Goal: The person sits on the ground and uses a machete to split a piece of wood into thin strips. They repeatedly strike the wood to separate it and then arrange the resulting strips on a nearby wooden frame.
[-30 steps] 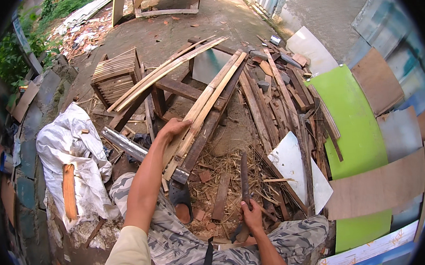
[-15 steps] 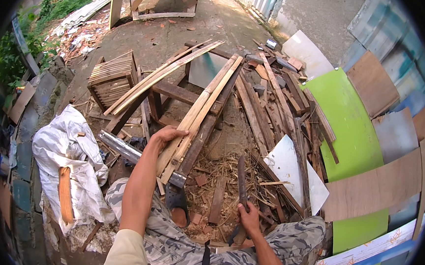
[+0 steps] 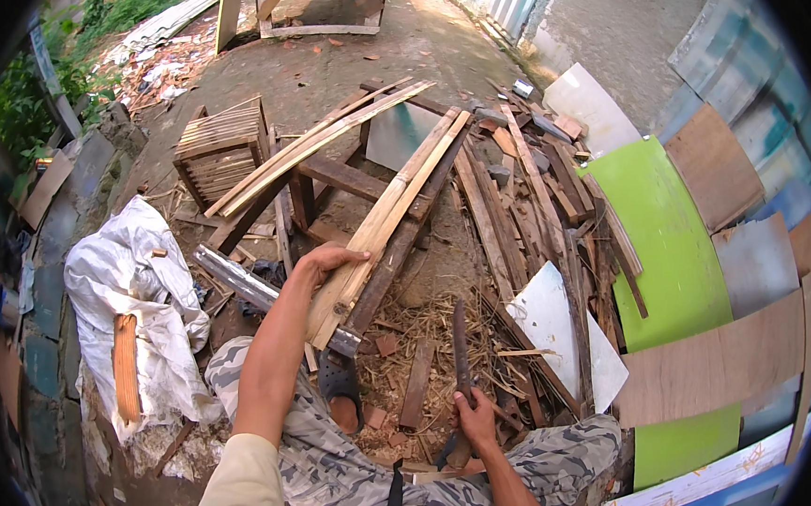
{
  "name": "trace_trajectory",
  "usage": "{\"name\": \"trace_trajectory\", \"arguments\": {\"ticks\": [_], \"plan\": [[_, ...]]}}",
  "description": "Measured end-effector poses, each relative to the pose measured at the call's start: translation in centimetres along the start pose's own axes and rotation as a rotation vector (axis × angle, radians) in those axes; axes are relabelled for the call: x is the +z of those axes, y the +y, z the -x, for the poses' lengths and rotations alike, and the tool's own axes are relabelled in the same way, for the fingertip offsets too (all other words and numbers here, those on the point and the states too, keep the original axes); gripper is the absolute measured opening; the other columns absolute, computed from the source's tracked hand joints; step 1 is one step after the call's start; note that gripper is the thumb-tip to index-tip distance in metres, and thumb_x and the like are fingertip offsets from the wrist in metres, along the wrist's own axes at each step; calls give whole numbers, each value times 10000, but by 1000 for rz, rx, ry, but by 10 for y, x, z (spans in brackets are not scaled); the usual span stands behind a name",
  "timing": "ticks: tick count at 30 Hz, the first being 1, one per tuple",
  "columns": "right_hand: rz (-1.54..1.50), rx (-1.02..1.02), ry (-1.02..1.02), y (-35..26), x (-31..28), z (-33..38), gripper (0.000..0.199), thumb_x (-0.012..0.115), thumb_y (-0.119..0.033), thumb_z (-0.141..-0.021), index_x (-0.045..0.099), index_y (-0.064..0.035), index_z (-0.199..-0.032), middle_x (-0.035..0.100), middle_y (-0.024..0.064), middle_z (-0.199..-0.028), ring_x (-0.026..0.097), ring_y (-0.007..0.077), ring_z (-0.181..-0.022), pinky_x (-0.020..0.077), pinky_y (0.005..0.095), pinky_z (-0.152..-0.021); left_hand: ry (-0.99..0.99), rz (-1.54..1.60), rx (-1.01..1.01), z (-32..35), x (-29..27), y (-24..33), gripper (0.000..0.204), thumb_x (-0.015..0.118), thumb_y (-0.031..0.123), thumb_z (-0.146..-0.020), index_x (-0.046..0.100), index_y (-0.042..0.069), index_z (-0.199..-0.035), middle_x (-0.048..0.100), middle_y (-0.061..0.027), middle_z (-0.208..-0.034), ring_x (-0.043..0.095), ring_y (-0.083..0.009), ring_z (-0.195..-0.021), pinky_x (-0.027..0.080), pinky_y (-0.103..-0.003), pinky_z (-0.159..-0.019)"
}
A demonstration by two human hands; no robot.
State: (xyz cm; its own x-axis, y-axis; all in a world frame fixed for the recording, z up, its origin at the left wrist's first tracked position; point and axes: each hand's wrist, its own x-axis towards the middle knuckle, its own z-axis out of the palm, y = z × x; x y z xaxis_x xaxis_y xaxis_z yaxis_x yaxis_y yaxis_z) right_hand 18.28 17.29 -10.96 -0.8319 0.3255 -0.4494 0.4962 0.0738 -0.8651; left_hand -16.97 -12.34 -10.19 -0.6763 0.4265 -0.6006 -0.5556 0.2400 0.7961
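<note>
My left hand is closed around pale bamboo strips, which lie side by side on a dark wooden frame. Their near ends rest by the frame's corner, just beyond my knee. In my right hand, held low between my legs, is a machete with a dark blade pointing up and away. The blade stands apart from the bamboo, over a litter of shavings. More long pale strips lie across the far left side of the frame.
A slatted wooden crate stands at the left, beyond a white sack bearing an orange-brown wood piece. Scrap timber is piled at the right, beside a white sheet and a green panel.
The near ends of the bamboo strips under my left hand now lie closer together; the gap between them has narrowed. The view has shifted slightly. My right hand keeps the machete low.
</note>
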Motion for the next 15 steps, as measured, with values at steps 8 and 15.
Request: {"name": "trace_trajectory", "arguments": {"ticks": [8, 15], "plan": [[7, -22, 11, 6, -2, -5, 246, 637, -276, -977, 620, -32, -1001, 594, 18, -690, 587, 110, -521, 475, 279, -468, 22, 109, 100, -3, -4, -9, 484, 839, 277, -803, 688, -80, -1093, 728, -157, -958, 714, -222, -777, 582, -363, -684], [31, -32, 17, 8, 1, -5, 239, 636, -278, -976, 630, -41, -1004, 591, 7, -679, 586, 109, -526, 476, 282, -488, 64, 32, 58, 7, -3, -2, 552, 839, 322, -795, 679, -84, -1133, 717, -183, -1011, 717, -254, -840, 584, -409, -725]]}}
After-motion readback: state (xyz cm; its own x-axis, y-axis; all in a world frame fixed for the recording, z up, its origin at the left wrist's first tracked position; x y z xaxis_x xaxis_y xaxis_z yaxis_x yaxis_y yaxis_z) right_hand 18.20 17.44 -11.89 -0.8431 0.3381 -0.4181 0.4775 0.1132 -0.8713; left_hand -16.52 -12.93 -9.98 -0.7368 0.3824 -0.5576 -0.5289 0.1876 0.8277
